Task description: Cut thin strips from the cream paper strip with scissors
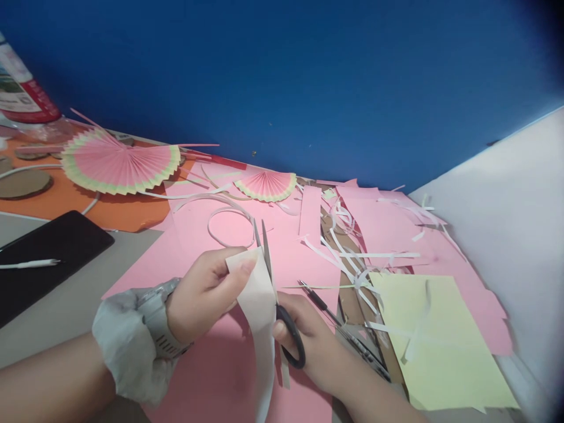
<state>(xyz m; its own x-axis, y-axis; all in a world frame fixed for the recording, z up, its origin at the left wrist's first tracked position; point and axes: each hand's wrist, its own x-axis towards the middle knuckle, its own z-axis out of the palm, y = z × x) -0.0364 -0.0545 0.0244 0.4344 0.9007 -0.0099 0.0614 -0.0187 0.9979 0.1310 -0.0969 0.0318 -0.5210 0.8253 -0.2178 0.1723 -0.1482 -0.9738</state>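
My left hand (pixel 211 291) pinches the upper end of a white paper strip (pixel 259 320), which hangs down toward me. In my right hand (pixel 308 341) is a pair of scissors (pixel 292 341) with black handles, fingers through the loops. The slightly parted blades point away from me along the strip's right edge. A narrow sliver of paper hangs below the scissors. Both hands are above a large pink paper sheet (pixel 185 264). A grey watch and a pale scrunchie circle my left wrist.
Two pleated pink paper fans (pixel 126 161) with yellow-green edges lie at the back. A dark phone (pixel 57 252) and cable lie left, a bottle (pixel 26 88) behind. Pens (pixel 348 335), paper scraps (pixel 356 276) and a yellow sheet (pixel 440 341) lie right. A blue panel (pixel 286 76) stands behind.
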